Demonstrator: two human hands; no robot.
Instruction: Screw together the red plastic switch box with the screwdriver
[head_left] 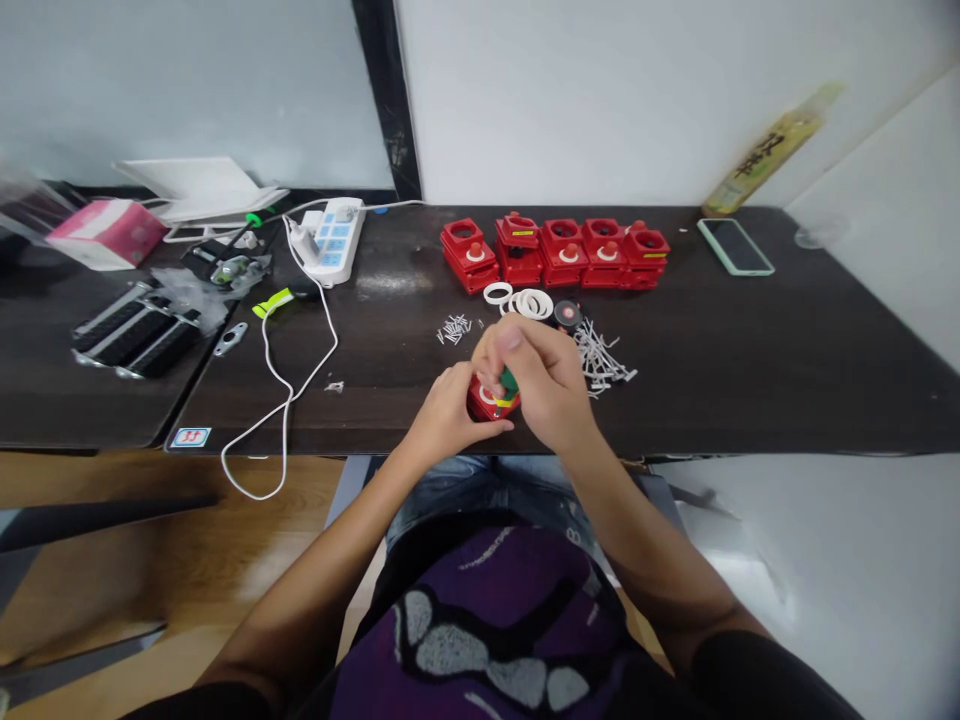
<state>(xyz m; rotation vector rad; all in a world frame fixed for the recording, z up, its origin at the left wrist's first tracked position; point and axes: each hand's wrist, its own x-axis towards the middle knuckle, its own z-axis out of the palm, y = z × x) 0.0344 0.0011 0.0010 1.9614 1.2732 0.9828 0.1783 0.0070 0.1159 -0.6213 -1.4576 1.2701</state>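
Note:
My left hand (450, 415) grips a red plastic housing (480, 408) at the table's front edge, thumb along its near side. In my right hand (544, 375), closed in a fist, is a screwdriver with a green handle (509, 384). Its tip points down at the near corner of the housing, where a small metal screw seems to sit. Most of the housing is hidden under my hands. Just beyond them lie several white rings (532, 304), a round black part (568, 315), a heap of white pieces (600, 358) and a small pile of screws (454, 329).
Several red housings (562, 255) stand in a row towards the wall. A phone (735, 247) and a yellow packet (772, 155) are at the back right. To the left are a power strip (337, 242), its looping white cable (287, 400), a pink box (109, 233) and black springs (142, 330).

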